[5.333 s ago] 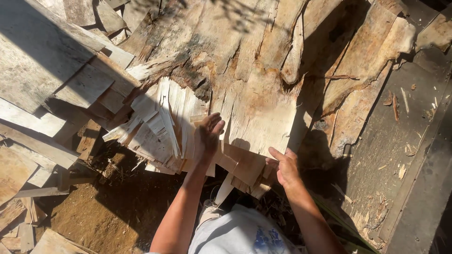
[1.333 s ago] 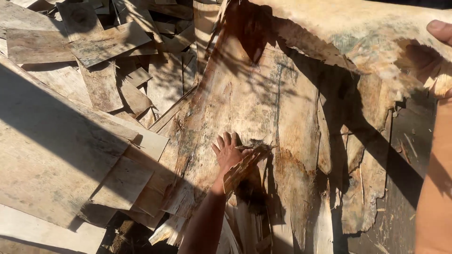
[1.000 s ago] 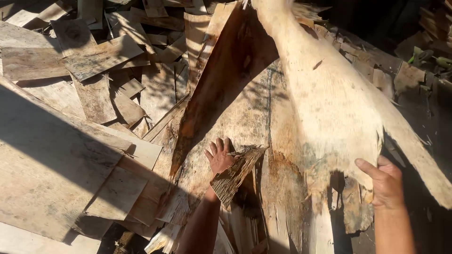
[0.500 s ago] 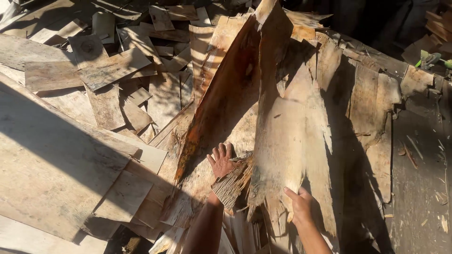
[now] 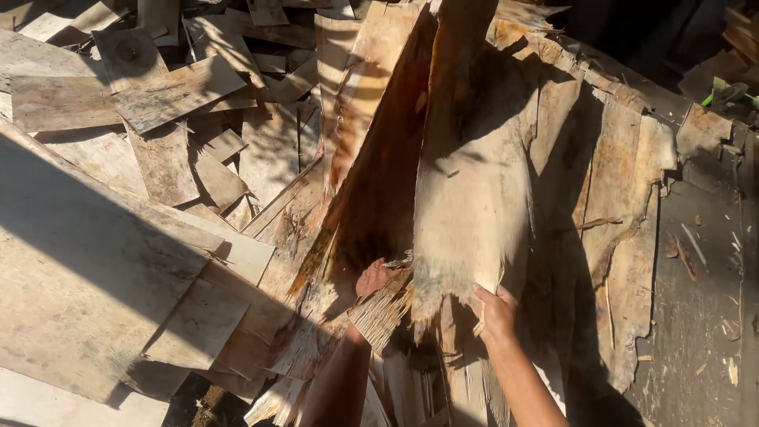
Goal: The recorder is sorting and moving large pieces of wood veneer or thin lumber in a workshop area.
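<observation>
- Two bare hands work at a heap of thin wood veneer; both forearms enter from the bottom edge, cut off below the elbow.
- Right hand (image 5: 496, 310): its grip is closed on the ragged lower edge of a tall, pale veneer sheet (image 5: 471, 205), fingers curled over the torn fringe; the thumb is hidden behind the sheet.
- That sheet stands nearly upright above the grip and runs out of view at the top, so its full length cannot be seen.
- Left hand (image 5: 375, 278): only a reddish patch of it shows, deep in shadow, pressed against a darker orange-brown sheet (image 5: 371, 190) that leans just left of the pale one. A splintered bundle of veneer strips (image 5: 381, 310) covers its lower part; whether its grip is closed or flat cannot be told.
- Left of both hands, flat veneer offcuts (image 5: 126, 103) lie heaped, half under a broad shadow.
- Right of the right hand, a dark, gritty surface (image 5: 704, 316) carries small chips; the far corner is too dark to read.
</observation>
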